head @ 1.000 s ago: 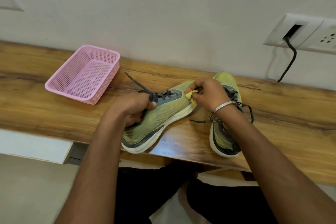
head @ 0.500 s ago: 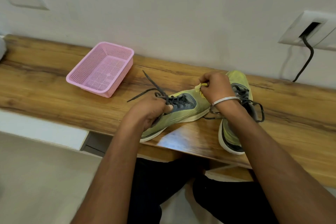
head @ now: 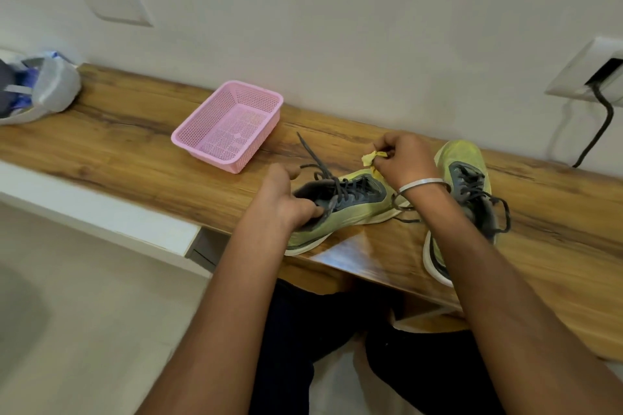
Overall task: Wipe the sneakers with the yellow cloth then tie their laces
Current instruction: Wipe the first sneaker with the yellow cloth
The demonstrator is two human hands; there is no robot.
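Observation:
Two yellow-green sneakers with grey tongues lie on the wooden shelf (head: 135, 145). The left sneaker (head: 350, 209) points right, its dark laces (head: 313, 158) loose and trailing toward the wall. My left hand (head: 286, 199) grips its heel opening, fingers curled inside the collar. My right hand (head: 404, 158) is lifted above that sneaker's toe and pinches the small crumpled yellow cloth (head: 372, 157). The right sneaker (head: 465, 185) stands behind my right wrist, its laces untied and looping beside it.
A pink mesh basket (head: 229, 126) sits by the wall left of the sneakers. A grey bag (head: 50, 87) lies at the shelf's far left. A wall socket (head: 593, 74) with a black cable is at the right. My legs are below the shelf edge.
My right hand has risen off the left sneaker's toe with the cloth. The left sneaker has turned flatter, and my left hand has shifted to its heel opening. The camera view swung left.

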